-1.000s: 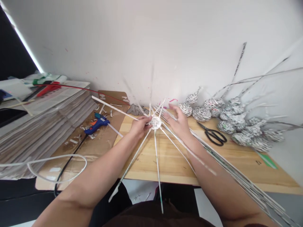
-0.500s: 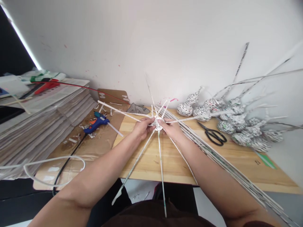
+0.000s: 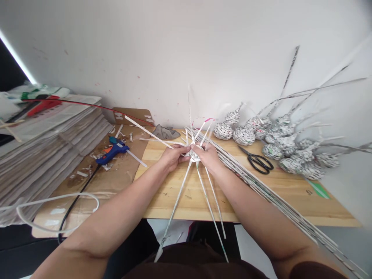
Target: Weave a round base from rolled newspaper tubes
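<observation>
A small white woven paper piece is held between my two hands above the wooden table, with several thin paper sticks spreading from it in all directions. My left hand pinches its left side, thumb near the middle, where a stick slants up to the left. On the right side my right hand grips it, thumb on top. Three long sticks hang toward me past the table's front edge. Others point up toward the wall. My fingers hide part of the woven centre.
Several woven paper gourd shapes stand at the right, near black scissors. Long paper sticks lie beside my right forearm. At left are a blue glue gun, stacked paper and a white cable. A grey cloth lies by the wall.
The woven piece has turned in my hands, and its sticks point in different directions. My right hand's grip has shifted slightly. The whole view has shifted a little.
</observation>
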### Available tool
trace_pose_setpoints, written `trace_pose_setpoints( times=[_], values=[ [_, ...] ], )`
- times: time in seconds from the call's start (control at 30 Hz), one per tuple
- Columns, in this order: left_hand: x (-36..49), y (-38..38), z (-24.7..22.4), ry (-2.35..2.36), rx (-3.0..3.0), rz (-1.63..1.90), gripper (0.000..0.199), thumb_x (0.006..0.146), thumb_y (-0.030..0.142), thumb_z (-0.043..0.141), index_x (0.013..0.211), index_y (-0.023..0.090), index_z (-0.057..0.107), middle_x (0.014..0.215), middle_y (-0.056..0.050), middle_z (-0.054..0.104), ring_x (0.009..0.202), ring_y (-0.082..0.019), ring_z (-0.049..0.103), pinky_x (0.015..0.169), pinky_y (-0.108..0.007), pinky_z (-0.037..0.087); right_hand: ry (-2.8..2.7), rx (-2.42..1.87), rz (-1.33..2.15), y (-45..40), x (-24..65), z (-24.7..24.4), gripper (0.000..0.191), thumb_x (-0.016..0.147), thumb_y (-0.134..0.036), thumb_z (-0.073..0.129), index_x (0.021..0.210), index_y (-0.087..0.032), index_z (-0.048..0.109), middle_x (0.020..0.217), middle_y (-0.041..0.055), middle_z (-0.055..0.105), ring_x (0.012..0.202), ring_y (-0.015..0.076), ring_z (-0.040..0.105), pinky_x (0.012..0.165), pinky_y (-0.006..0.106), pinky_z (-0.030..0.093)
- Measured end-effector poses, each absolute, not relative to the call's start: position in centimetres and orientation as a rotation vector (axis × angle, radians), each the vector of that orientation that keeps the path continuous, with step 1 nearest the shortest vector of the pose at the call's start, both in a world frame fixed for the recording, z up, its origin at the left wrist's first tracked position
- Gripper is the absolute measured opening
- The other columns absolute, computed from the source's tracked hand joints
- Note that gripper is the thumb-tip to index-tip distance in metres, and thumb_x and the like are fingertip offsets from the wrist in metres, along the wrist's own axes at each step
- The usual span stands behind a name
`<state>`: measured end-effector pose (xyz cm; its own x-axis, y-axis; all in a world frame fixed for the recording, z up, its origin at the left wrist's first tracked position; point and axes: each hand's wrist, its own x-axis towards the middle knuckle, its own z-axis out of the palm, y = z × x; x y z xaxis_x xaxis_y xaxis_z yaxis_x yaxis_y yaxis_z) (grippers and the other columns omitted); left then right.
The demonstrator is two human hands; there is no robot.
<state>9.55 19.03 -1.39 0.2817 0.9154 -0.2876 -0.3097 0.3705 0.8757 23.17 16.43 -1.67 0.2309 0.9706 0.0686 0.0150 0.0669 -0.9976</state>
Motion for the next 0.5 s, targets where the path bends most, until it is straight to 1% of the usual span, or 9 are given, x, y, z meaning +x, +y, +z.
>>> trace_pose_setpoints(
  times=[0.1, 0.23, 0.4, 0.5],
  values=[
    [9.65, 18.82, -1.35, 0.896, 0.825, 0.938, 0.017, 0.065, 0.015, 0.079, 0.064, 0.009, 0.064, 0.065, -0.004, 0.061, 0.061, -0.011, 0.06, 0.054, -0.019, 0.055, -1.113, -1.326, 0.878, 16.57, 23.32, -2.07, 0.023, 0.067, -0.039, 0.07, 0.071, -0.017, 0.065, 0.06, -0.002, 0.061, 0.055, 0.0131, 0.054, 0.053, 0.024, 0.042],
    [9.89, 18.51, -1.32, 0.895, 0.841, 0.975, 0.024, 0.063, 0.023, 0.082, 0.064, 0.009, 0.063, 0.064, -0.003, 0.06, 0.06, -0.01, 0.058, 0.053, -0.02, 0.055, -1.134, -1.339, 0.798, 16.81, 23.52, -2.59, 0.018, 0.07, -0.036, 0.065, 0.072, -0.018, 0.061, 0.059, -0.004, 0.059, 0.054, 0.0116, 0.052, 0.053, 0.023, 0.042],
    [9.97, 18.44, -1.41, 0.896, 0.855, 1.096, 0.037, 0.05, 0.026, 0.089, 0.065, 0.012, 0.057, 0.061, 0.0, 0.06, 0.057, -0.011, 0.057, 0.051, -0.022, 0.053, -1.203, -1.348, 0.745, 16.76, 23.62, -2.63, 0.024, 0.073, -0.041, 0.064, 0.074, -0.018, 0.063, 0.059, -0.0032, 0.06, 0.055, 0.0124, 0.053, 0.054, 0.024, 0.042],
    [9.84, 18.61, -1.49, 0.914, 0.86, 1.119, 0.04, 0.048, 0.027, 0.089, 0.068, 0.012, 0.057, 0.064, -0.002, 0.063, 0.059, -0.013, 0.06, 0.049, -0.023, 0.052, -1.24, -1.334, 0.76, 16.7, 23.71, -2.57, 0.027, 0.073, -0.044, 0.066, 0.077, -0.017, 0.067, 0.062, -0.0011, 0.064, 0.056, 0.0138, 0.056, 0.055, 0.025, 0.043]
  ],
)
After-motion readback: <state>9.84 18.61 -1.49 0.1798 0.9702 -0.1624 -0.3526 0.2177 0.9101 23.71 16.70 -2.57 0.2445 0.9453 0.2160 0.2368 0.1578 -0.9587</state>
